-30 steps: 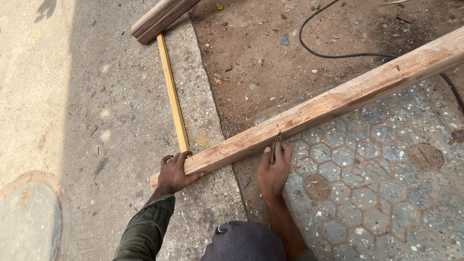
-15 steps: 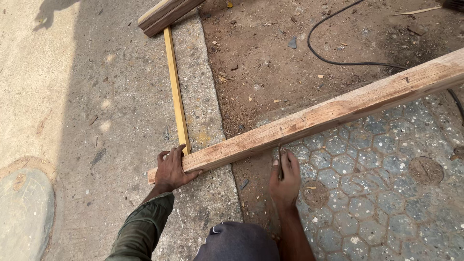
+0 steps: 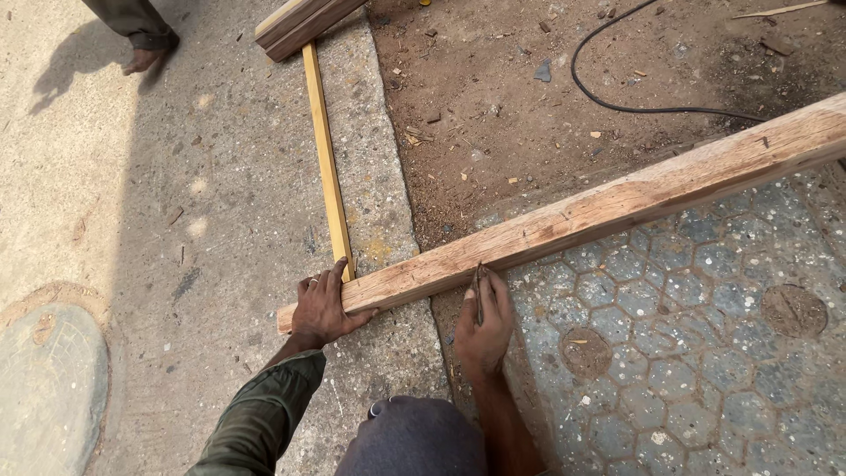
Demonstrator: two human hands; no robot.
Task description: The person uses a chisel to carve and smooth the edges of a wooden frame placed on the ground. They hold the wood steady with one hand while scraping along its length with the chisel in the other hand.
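Head view: long rough timber beam (image 3: 582, 216) lies on the ground, running diagonally from lower left up to the right edge. Its near end sits on the concrete kerb (image 3: 370, 176); the rest spans a strip of bare dirt (image 3: 493, 97) and the edge of the hexagon-pattern paving (image 3: 696, 344).

Left hand (image 3: 324, 307) is clamped over the beam's near end, fingers wrapped on the top face, thumb toward the person. Dark green sleeve (image 3: 264, 419) on that arm.

Right hand (image 3: 483, 324) rests on the paving just beside the beam's lower edge, fingers closed around a thin dark pencil-like tool (image 3: 479, 291), tip touching the beam's side. Can't tell exactly what the tool is.

Thin yellow wood strip (image 3: 328, 167) lies along the kerb, its near end touching the beam beside the left hand; its far end meets stacked boards (image 3: 300, 22) at top. Black cable (image 3: 617, 97) loops across the dirt, well apart from the hands. Another person's foot (image 3: 141, 57) at top left.
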